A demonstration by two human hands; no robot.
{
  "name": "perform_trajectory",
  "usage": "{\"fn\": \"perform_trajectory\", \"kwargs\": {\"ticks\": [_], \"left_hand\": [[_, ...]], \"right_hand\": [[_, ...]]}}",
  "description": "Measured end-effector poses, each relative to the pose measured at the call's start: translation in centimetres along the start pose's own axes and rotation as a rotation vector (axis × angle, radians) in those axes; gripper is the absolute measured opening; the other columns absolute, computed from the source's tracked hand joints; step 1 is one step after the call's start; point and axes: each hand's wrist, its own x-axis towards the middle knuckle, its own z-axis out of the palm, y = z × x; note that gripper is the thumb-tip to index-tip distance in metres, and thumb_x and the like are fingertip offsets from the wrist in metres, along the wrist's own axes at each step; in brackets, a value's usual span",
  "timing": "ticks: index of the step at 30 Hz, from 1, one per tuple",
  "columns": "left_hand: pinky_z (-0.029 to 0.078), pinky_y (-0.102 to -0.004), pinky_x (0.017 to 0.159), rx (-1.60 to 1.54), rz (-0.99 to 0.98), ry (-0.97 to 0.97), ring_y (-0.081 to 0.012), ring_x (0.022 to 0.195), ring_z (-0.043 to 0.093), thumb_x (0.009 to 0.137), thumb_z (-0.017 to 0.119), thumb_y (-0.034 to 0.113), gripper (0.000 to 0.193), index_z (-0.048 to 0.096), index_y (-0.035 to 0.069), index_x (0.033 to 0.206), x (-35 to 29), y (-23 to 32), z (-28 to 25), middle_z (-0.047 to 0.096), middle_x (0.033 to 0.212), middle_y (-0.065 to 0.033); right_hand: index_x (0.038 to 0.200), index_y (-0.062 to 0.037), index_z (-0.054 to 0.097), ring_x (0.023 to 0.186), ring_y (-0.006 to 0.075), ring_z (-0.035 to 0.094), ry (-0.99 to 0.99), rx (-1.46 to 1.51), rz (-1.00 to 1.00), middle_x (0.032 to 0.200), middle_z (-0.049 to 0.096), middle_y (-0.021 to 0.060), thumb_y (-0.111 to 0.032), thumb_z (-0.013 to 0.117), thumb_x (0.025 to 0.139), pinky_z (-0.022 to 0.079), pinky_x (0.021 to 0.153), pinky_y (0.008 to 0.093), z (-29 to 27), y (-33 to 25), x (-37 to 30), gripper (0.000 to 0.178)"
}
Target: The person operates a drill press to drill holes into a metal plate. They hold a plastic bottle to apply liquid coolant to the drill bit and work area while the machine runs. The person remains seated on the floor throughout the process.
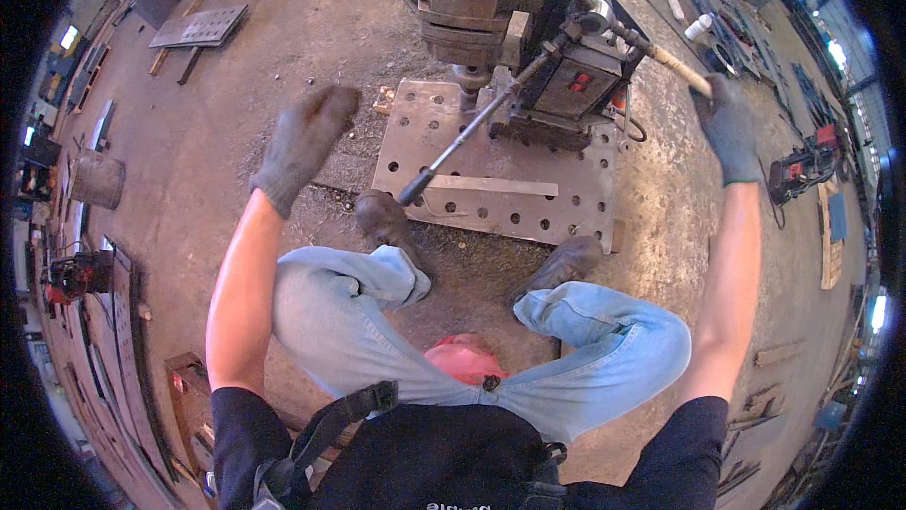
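Note:
My right hand (729, 128), in a grey glove, is wrapped round the tan sleeve of a feed lever (672, 65) on a magnetic drill (472, 2). My left hand (310, 140), also gloved, is raised over the floor left of the drill. Its fingers are curled together, and nothing shows in them. Under the drill lies a steel plate (491, 197) with rows of round holes. The drill's cutter (471, 76) reaches down to the plate's far part; where it meets the metal is hard to see. Another lever with a black grip (415, 186) slants over the plate.
My boots (387, 219) stand at the plate's near edge, and I sit low over a red seat (465, 359). Metal shavings (330, 168) litter the floor at left. A perforated plate (198, 27) lies at far left, a bucket (97, 179) nearer. A white bottle (698, 27) stands at far right.

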Motion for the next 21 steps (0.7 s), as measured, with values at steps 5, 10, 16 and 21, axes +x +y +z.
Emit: {"fn": "perform_trajectory", "kwargs": {"ticks": [5, 10, 16, 21], "left_hand": [[0.053, -0.0376, 0.084, -0.554, 0.227, 0.239, -0.0272, 0.097, 0.065, 0.098, 0.03, 0.061, 0.069, 0.044, 0.007, 0.139, 1.6, 6.0, -2.6, 0.059, 0.126, -0.0152], [0.052, -0.0387, 0.083, -0.689, 0.55, 0.182, -0.0291, 0.099, 0.063, 0.096, 0.042, 0.056, 0.061, 0.049, 0.011, 0.136, 1.2, 13.5, -5.6, 0.059, 0.125, -0.0152], [0.052, -0.0292, 0.066, 0.164, 0.572, 0.746, -0.0194, 0.079, 0.063, 0.096, 0.05, 0.047, 0.046, 0.06, 0.006, 0.116, 0.4, 22.3, 2.5, 0.067, 0.098, -0.0108], [0.052, -0.029, 0.066, 0.091, 0.508, 0.562, -0.0183, 0.077, 0.063, 0.097, 0.05, 0.045, 0.044, 0.061, 0.006, 0.115, 6.3, 15.5, -2.9, 0.068, 0.096, -0.0099]], "right_hand": [[0.103, -0.0144, 0.061, 0.082, 0.0348, 0.064, -0.119, -0.141, -0.029, 0.09, 0.065, 0.0137, -0.04, 0.063, 0.088, 0.048, 0.067, 0.0464, -4.8, -0.9, 1.9, 0.03], [0.105, -0.0154, 0.062, 0.088, 0.0316, 0.064, -0.07, -0.188, -0.005, 0.095, 0.066, 0.0099, -0.041, 0.064, 0.088, 0.049, 0.07, 0.0444, -5.3, -1.5, 1.4, 0.03], [0.116, -0.0181, 0.062, 0.1, 0.0302, 0.063, 0.043, -0.162, 0.027, 0.111, 0.065, 0.0089, -0.038, 0.066, 0.087, 0.051, 0.082, 0.0409, -6.1, 0.0, -0.4, 0.035], [0.124, -0.0167, 0.061, 0.108, 0.0292, 0.062, 0.382, -0.206, -0.142, 0.119, 0.064, 0.0109, -0.037, 0.068, 0.086, 0.05, 0.091, 0.0394, -5.3, -0.2, -0.9, 0.043]]}}
